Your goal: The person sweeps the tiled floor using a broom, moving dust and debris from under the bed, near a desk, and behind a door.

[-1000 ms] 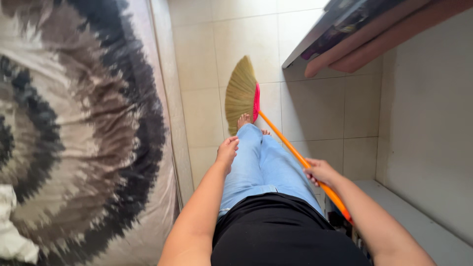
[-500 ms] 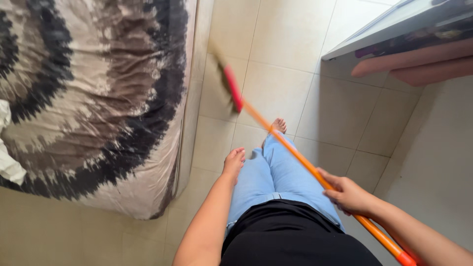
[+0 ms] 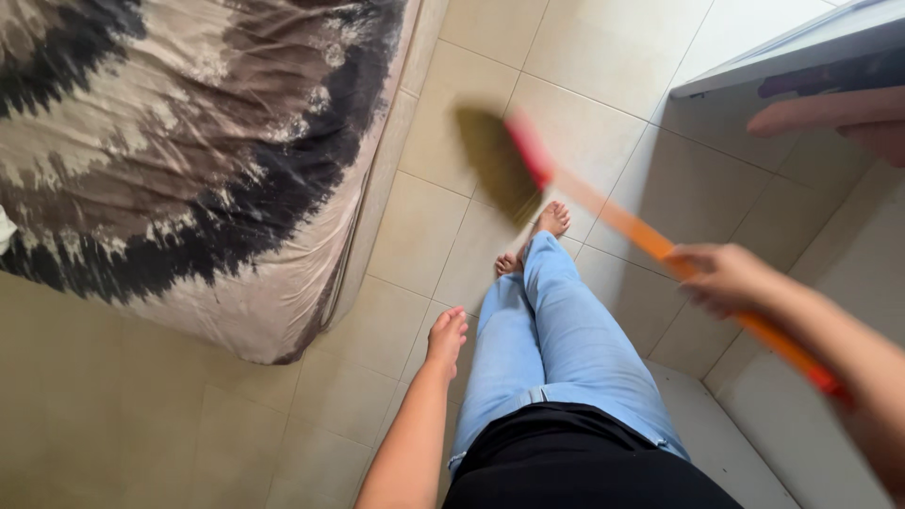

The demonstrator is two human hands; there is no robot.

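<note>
My right hand (image 3: 724,278) grips the orange handle of a broom (image 3: 613,212), which slants across the frame from lower right to upper middle. The broom's straw head (image 3: 495,160) is blurred and hovers over the tiled floor just ahead of my bare feet (image 3: 551,221). My left hand (image 3: 447,335) hangs beside my thigh with fingers loosely together, holding nothing. I wear light blue jeans (image 3: 556,349) and a black top.
A mattress (image 3: 189,160) with a brown, black and cream swirl cover fills the left side, its corner near my left hand. Beige floor tiles (image 3: 603,66) run ahead. A grey cabinet edge (image 3: 782,61) and a pale wall lie at the right.
The broom head has swung from the left toward the middle, in front of my feet. My right hand has risen and moved right with the handle. The view has tilted further.
</note>
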